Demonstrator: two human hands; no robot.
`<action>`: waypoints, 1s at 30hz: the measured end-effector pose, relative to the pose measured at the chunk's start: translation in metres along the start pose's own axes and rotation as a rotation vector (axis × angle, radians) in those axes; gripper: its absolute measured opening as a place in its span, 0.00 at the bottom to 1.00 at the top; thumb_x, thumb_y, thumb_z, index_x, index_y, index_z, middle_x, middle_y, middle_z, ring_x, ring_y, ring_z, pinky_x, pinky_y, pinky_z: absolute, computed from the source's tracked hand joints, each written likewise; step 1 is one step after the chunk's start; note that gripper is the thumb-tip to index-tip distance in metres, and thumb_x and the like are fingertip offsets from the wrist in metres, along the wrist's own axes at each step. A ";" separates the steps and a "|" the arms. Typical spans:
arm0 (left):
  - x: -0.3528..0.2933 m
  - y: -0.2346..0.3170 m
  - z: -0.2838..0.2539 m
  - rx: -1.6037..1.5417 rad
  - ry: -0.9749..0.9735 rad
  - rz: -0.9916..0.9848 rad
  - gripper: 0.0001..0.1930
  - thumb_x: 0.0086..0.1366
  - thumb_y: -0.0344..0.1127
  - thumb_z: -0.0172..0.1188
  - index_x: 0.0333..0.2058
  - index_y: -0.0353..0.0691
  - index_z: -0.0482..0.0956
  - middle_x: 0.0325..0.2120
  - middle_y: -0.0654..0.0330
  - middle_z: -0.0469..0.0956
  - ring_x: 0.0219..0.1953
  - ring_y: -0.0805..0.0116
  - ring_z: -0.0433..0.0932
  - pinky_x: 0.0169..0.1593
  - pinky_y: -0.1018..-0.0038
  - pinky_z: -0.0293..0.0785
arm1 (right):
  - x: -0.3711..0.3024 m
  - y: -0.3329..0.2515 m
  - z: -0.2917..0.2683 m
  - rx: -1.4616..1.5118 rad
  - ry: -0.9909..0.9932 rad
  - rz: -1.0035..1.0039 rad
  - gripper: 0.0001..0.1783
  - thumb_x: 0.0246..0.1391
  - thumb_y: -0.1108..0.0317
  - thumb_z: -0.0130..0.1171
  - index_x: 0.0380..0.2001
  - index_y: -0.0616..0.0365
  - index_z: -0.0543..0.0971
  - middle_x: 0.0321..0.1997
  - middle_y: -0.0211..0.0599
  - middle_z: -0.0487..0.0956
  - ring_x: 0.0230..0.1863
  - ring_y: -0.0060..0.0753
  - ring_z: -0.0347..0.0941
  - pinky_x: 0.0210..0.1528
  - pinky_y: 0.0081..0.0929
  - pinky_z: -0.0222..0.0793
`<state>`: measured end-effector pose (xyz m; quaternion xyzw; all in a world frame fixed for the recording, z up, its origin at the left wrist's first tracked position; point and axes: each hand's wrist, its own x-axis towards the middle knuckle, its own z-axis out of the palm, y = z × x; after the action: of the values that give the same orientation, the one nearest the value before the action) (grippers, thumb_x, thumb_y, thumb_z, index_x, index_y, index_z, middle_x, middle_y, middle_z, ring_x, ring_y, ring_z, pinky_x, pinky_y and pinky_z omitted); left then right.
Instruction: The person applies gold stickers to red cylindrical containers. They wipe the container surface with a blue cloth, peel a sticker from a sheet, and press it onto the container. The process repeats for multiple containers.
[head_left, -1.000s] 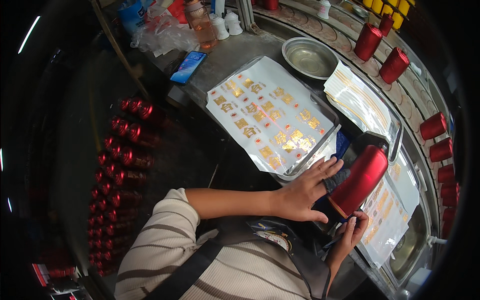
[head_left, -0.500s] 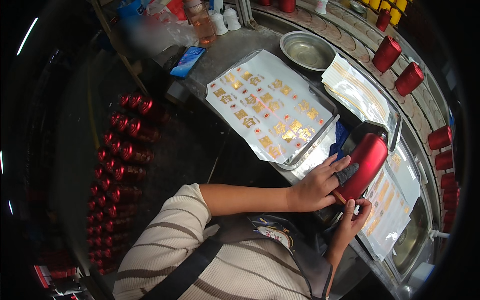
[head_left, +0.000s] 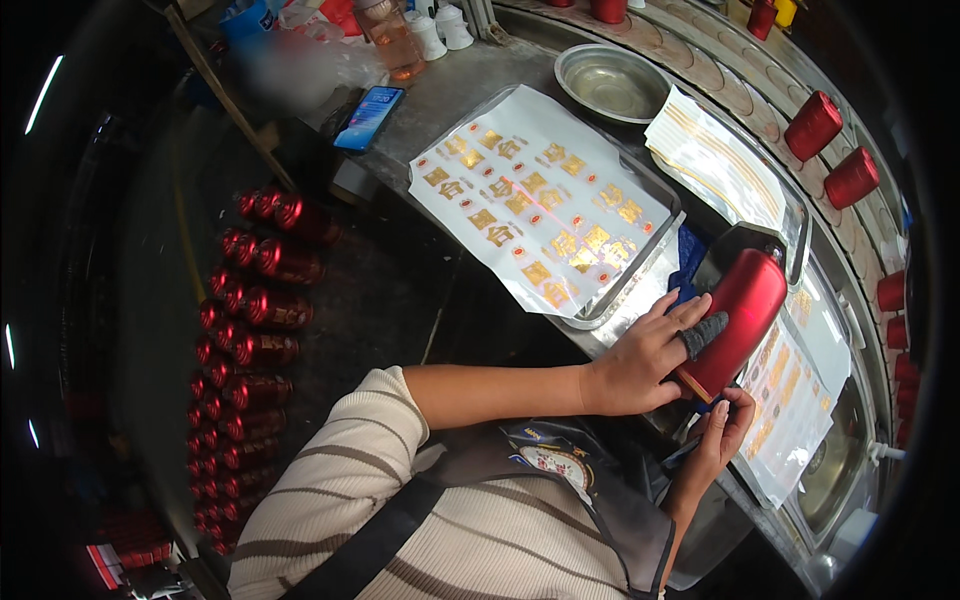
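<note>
A glossy red bottle (head_left: 745,315) leans on a dark holder (head_left: 733,243), its base toward me. My left hand (head_left: 645,360) lies along the bottle's left side, thumb near the base; a dark grey cover wraps one finger. Around the base edge runs a narrow gold strip (head_left: 697,386). My right hand (head_left: 722,432) is closed at that edge, thumb and fingertips together against the base; what they pinch is too small to make out. To the left, a white sheet of gold and red decals (head_left: 520,200) lies over a metal tray (head_left: 590,318).
Beyond the tray are a metal basin (head_left: 612,82) and gold-striped sheets (head_left: 715,165). More decal sheets (head_left: 780,440) lie right of my hands. A curved conveyor (head_left: 745,85) carries red containers (head_left: 813,126). A phone (head_left: 370,118) rests at the back left; several red bottles (head_left: 270,310) stand in rows at left.
The view has shifted slightly. Red containers on the conveyor have moved along to the right and nearer. Both hands stay at the bottle with only small finger movement.
</note>
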<state>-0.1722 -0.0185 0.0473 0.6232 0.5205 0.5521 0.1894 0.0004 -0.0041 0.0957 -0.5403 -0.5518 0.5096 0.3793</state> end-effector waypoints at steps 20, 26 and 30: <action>0.005 -0.002 -0.010 -0.703 -0.228 -0.465 0.40 0.60 0.26 0.62 0.69 0.29 0.53 0.69 0.47 0.56 0.71 0.57 0.55 0.72 0.62 0.48 | -0.005 0.004 -0.006 -0.085 0.012 0.042 0.20 0.56 0.65 0.63 0.47 0.60 0.70 0.41 0.33 0.69 0.30 0.19 0.64 0.32 0.19 0.62; 0.000 -0.004 -0.001 -0.655 -0.196 -0.421 0.38 0.63 0.28 0.64 0.68 0.29 0.55 0.66 0.49 0.61 0.69 0.61 0.59 0.70 0.67 0.52 | -0.001 0.010 0.004 -0.267 0.076 -0.117 0.27 0.48 0.64 0.72 0.46 0.59 0.68 0.42 0.28 0.70 0.20 0.09 0.55 0.21 0.14 0.52; -0.001 -0.005 0.000 -0.634 -0.184 -0.407 0.37 0.63 0.29 0.65 0.67 0.29 0.56 0.66 0.49 0.62 0.68 0.61 0.60 0.70 0.67 0.53 | 0.003 0.014 -0.009 -0.035 -0.013 0.020 0.21 0.50 0.66 0.69 0.43 0.60 0.71 0.42 0.32 0.69 0.20 0.10 0.58 0.21 0.14 0.54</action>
<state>-0.1747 -0.0176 0.0425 0.4648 0.4177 0.5783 0.5244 0.0118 -0.0015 0.0836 -0.5492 -0.5574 0.5071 0.3612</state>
